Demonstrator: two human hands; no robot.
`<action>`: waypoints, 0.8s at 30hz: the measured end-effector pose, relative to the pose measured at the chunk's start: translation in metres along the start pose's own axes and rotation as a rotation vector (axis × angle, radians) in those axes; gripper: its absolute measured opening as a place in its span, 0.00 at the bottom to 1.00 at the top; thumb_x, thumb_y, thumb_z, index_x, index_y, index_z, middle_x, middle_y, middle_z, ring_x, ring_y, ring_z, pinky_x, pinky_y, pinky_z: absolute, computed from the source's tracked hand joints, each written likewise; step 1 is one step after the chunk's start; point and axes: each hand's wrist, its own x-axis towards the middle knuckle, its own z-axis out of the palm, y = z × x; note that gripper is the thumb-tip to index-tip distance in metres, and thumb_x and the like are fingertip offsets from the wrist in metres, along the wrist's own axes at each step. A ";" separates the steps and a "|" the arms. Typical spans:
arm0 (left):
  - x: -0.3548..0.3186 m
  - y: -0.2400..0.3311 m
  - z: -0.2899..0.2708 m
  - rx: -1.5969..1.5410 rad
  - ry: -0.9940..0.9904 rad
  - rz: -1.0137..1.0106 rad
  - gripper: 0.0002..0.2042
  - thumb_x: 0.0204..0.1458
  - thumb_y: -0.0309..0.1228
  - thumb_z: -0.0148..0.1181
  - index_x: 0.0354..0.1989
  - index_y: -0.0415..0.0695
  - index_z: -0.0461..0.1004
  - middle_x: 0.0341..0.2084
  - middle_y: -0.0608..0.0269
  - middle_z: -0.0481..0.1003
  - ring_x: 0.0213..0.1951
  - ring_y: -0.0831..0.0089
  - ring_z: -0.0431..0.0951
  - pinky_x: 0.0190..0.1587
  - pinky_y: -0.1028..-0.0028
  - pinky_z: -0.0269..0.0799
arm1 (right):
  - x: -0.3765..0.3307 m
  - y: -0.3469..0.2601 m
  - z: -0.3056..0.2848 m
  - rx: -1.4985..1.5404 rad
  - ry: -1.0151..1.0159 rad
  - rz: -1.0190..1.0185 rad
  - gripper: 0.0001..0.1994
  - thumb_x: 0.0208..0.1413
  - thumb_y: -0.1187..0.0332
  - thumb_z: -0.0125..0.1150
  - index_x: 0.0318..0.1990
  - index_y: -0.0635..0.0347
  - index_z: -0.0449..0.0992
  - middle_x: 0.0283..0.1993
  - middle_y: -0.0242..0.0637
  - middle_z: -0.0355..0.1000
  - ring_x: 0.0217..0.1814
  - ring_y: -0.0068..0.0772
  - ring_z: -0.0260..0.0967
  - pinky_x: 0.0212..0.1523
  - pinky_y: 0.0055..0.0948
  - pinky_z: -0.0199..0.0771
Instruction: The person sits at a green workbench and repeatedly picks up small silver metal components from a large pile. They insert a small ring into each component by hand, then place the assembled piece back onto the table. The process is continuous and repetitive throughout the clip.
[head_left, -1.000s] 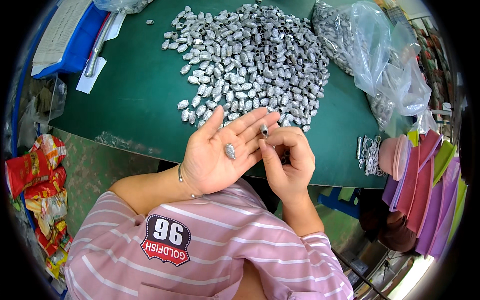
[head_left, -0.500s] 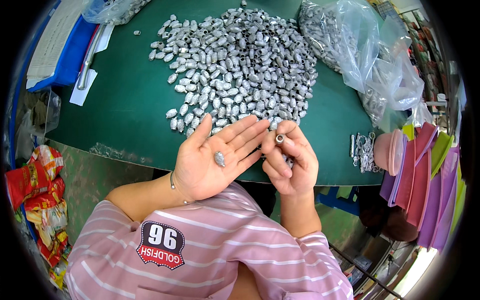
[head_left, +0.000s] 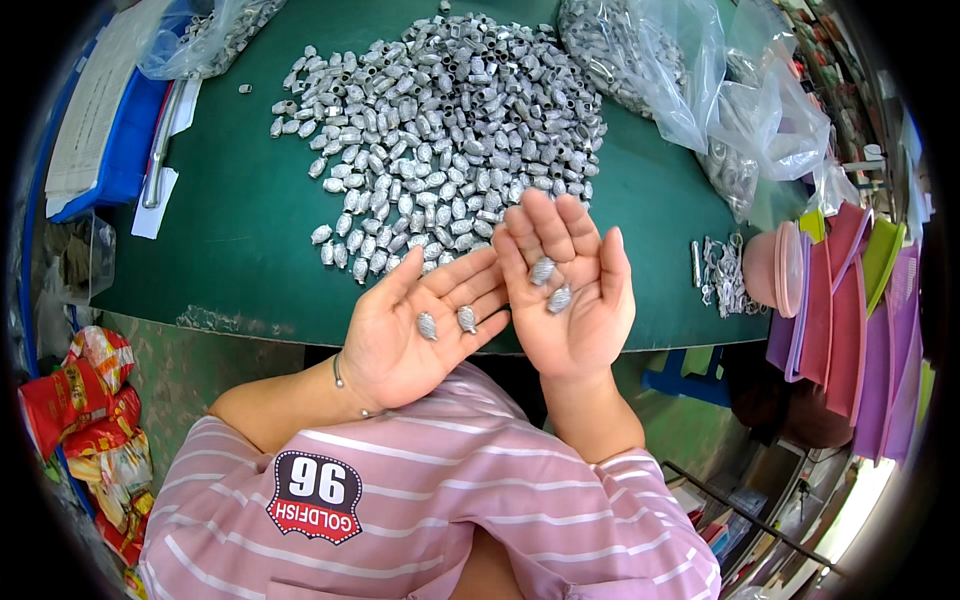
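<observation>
My left hand [head_left: 395, 325] lies palm up at the table's near edge, its fingers stretched out. Two small grey oval metal castings rest on it: one casting [head_left: 427, 325] on the palm, another casting [head_left: 466, 319] by the base of the fingers. Beside it my right hand [head_left: 575, 300] is also palm up, open and slightly cupped, with an upper casting [head_left: 542, 270] and a lower casting [head_left: 559, 298] lying loose on it. Just beyond both hands spreads a big pile of similar castings [head_left: 450, 150]; some show hollow ends and patterned sides.
The green table [head_left: 230, 230] carries clear plastic bags [head_left: 690, 80] of castings at the far right and another bag [head_left: 215, 40] at far left. A blue tray [head_left: 130, 130] stands left. Metal clasps [head_left: 722, 275] and pink and purple plastic bins [head_left: 845, 320] are at right.
My right hand has turned from pinching one casting to palm up and open, showing two castings. My left palm now bears two castings instead of one. The view has shifted slightly.
</observation>
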 end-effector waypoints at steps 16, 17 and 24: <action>-0.010 0.004 -0.019 0.281 0.065 -0.272 0.14 0.60 0.36 0.39 0.40 0.40 0.69 0.28 0.59 0.68 0.23 0.78 0.62 0.19 0.82 0.55 | -0.008 -0.026 -0.028 -2.102 -0.051 -0.426 0.07 0.41 0.78 0.60 0.30 0.58 0.72 0.31 0.35 0.69 0.36 0.40 0.65 0.36 0.34 0.62; -0.010 0.004 -0.020 0.280 0.041 -0.258 0.14 0.60 0.37 0.39 0.41 0.39 0.69 0.28 0.59 0.67 0.23 0.78 0.62 0.19 0.82 0.55 | -0.007 -0.026 -0.030 -2.084 -0.086 -0.430 0.08 0.41 0.78 0.61 0.31 0.59 0.71 0.31 0.35 0.69 0.36 0.40 0.65 0.36 0.34 0.62; -0.010 0.002 -0.027 0.300 -0.049 -0.177 0.18 0.61 0.42 0.35 0.42 0.42 0.68 0.29 0.58 0.66 0.22 0.78 0.60 0.21 0.81 0.56 | -0.011 -0.029 -0.033 -1.863 -0.037 -0.375 0.12 0.41 0.80 0.61 0.36 0.60 0.69 0.32 0.36 0.69 0.35 0.37 0.66 0.38 0.30 0.64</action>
